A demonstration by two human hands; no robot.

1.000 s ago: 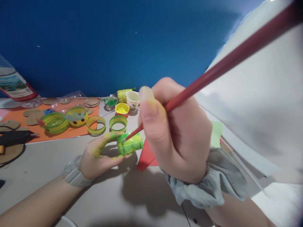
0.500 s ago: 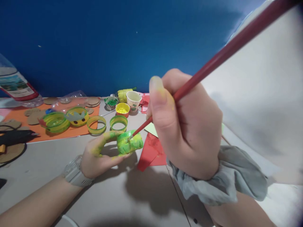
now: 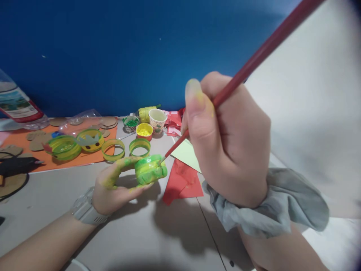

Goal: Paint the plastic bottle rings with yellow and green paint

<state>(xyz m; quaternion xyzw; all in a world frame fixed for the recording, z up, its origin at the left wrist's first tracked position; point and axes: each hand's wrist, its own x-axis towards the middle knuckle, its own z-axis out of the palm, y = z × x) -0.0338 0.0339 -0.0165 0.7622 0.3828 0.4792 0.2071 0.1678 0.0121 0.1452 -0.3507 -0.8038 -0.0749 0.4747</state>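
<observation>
My left hand (image 3: 115, 186), smeared with yellow and green paint, pinches a small round piece painted green and yellow (image 3: 150, 169) between thumb and fingers, just above the table. My right hand (image 3: 228, 143) is closed round a red-handled paintbrush (image 3: 254, 60) close to the camera. The brush tip touches the right side of the painted piece. A pale watch (image 3: 84, 209) is on my left wrist and a grey scrunchie (image 3: 270, 207) on my right.
Green-yellow rings (image 3: 140, 146) and painted lids (image 3: 64, 146) lie by an orange sheet (image 3: 56, 162). Small paint cups (image 3: 144, 131) stand at the back. Red paper (image 3: 182, 182), pale green paper (image 3: 187, 154), a black glue gun (image 3: 17, 165) and cardboard discs (image 3: 109, 121) lie around. A blue wall rises behind.
My right hand and the brush have shifted right and up, uncovering the red and green papers. The brush tip moved from the piece's left end to its right side; the piece turned slightly.
</observation>
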